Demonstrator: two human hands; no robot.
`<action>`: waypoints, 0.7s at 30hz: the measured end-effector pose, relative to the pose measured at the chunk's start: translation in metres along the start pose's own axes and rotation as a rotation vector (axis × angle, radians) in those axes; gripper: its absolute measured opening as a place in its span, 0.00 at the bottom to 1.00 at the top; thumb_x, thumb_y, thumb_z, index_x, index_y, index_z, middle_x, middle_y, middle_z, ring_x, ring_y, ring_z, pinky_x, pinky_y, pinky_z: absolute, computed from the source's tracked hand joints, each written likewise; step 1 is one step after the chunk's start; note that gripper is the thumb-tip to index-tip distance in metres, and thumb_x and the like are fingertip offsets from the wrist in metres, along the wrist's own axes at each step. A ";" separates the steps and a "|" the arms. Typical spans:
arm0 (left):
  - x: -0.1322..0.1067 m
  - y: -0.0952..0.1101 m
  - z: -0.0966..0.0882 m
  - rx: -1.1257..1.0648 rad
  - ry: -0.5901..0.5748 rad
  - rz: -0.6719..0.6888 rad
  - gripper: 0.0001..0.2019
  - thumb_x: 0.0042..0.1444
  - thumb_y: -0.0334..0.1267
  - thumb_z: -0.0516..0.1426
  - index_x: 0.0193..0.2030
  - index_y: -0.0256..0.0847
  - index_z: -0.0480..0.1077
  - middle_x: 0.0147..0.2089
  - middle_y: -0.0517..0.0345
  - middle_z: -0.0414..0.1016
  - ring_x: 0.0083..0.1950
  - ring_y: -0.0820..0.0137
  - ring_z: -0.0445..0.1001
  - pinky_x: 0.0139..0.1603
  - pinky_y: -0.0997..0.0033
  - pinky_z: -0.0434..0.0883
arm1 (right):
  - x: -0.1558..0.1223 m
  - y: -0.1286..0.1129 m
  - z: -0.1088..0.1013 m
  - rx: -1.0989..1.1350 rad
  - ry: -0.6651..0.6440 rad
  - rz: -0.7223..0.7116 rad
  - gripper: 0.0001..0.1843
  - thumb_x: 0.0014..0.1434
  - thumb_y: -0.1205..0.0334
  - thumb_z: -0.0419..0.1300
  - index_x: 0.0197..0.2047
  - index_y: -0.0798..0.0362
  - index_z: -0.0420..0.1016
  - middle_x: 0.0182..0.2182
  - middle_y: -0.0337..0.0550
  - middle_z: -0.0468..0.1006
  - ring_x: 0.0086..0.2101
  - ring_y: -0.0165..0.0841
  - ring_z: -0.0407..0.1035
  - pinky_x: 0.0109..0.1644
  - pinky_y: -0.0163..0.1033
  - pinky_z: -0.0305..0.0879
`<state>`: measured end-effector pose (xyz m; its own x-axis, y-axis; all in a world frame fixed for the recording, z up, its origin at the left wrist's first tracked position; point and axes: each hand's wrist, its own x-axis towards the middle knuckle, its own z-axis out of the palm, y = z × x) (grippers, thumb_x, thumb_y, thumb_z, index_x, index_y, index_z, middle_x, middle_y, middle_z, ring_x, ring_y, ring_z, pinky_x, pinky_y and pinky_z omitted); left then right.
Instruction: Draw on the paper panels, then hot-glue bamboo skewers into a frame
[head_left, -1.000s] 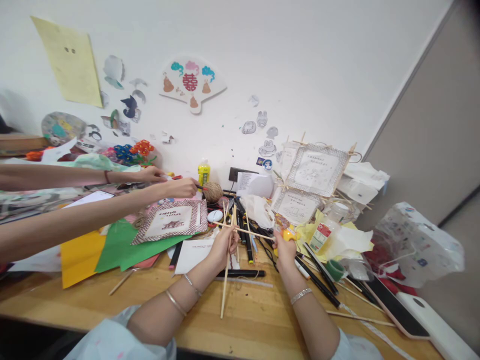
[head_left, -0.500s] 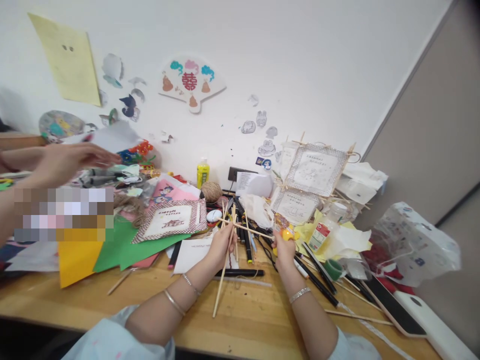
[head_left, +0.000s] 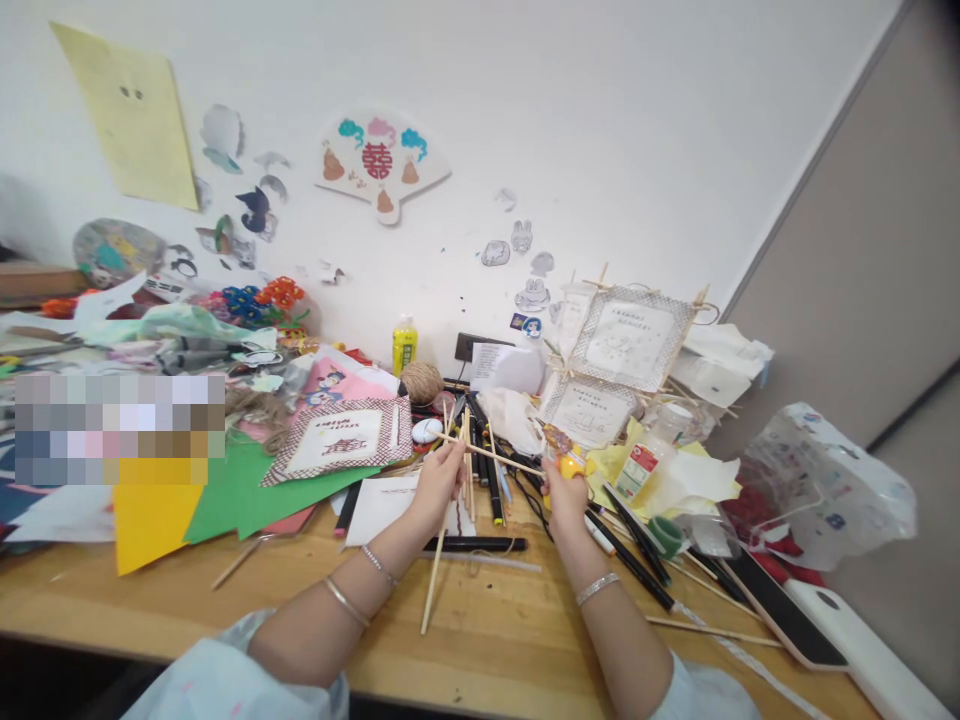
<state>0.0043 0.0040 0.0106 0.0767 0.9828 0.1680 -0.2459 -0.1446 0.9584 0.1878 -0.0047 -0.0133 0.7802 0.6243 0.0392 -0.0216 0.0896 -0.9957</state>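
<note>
My left hand [head_left: 440, 484] is closed on thin wooden sticks [head_left: 450, 520] that cross one another above the wooden desk [head_left: 495, 640]. One long stick slants down towards me from that hand. My right hand [head_left: 565, 492] is closed round a small yellow tool [head_left: 572, 465], its tip close to where a crossing stick ends. Black marker pens [head_left: 491, 480] lie under and behind the sticks. Both wrists carry silver bangles.
Green and yellow paper sheets [head_left: 225, 495] and a patterned card [head_left: 337, 443] lie to the left. A yellow glue bottle [head_left: 405, 345] and twine ball [head_left: 421, 381] stand at the wall. Paper lantern panels [head_left: 634, 345], a plastic bag [head_left: 832, 480] and a phone [head_left: 784, 615] crowd the right.
The other person's arms that reached over the left of the desk have drawn back out of view. My left hand has tilted the long stick's lower end leftwards.
</note>
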 end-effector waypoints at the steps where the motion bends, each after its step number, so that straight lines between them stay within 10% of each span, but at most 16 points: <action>1: 0.001 -0.001 -0.001 0.015 0.011 0.004 0.21 0.48 0.57 0.55 0.31 0.37 0.68 0.15 0.69 0.57 0.12 0.81 0.51 0.12 0.79 0.46 | 0.000 0.000 0.000 -0.052 0.006 -0.020 0.14 0.38 0.56 0.67 0.20 0.53 0.66 0.08 0.31 0.63 0.14 0.27 0.59 0.17 0.32 0.55; 21: 0.001 0.000 0.001 0.045 0.007 -0.024 0.24 0.46 0.59 0.56 0.18 0.40 0.58 0.12 0.68 0.53 0.13 0.80 0.51 0.13 0.78 0.48 | 0.002 -0.001 -0.002 -0.082 0.023 -0.008 0.15 0.39 0.55 0.67 0.19 0.52 0.65 0.08 0.30 0.63 0.12 0.28 0.59 0.16 0.32 0.55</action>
<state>0.0054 0.0050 0.0106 0.0758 0.9868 0.1430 -0.1999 -0.1254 0.9717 0.1905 -0.0054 -0.0126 0.7943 0.6058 0.0467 0.0358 0.0300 -0.9989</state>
